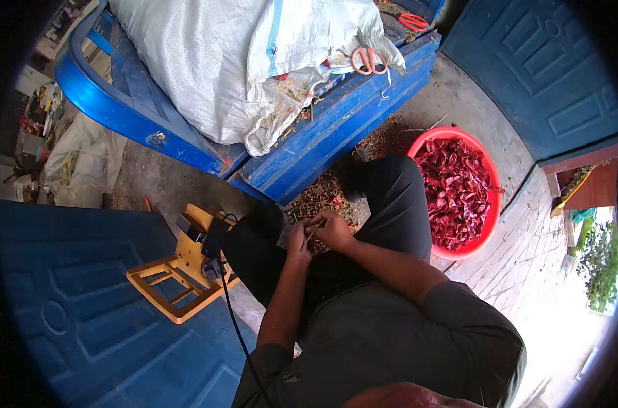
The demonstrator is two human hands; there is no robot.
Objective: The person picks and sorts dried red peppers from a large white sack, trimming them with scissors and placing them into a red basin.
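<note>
Nearest, the left hand [297,241] and right hand [334,232] meet, their fingers bent and nearly closed about a thin pale piece [311,234] between them, too small to identify. It looks light and would suit a fingertip pinch at one end; its stiffness I cannot tell. Beside the right leg [401,204], a red tub [458,253] holds wrinkled dark-red pods [455,190], probably dry and brittle, best lifted gently by their ends. Stem-like scraps [326,200] lie ahead. Farther off, a white sack [193,61] and orange-handled scissors [369,61] rest on a blue cart [349,122]. No brand or writing is readable.
</note>
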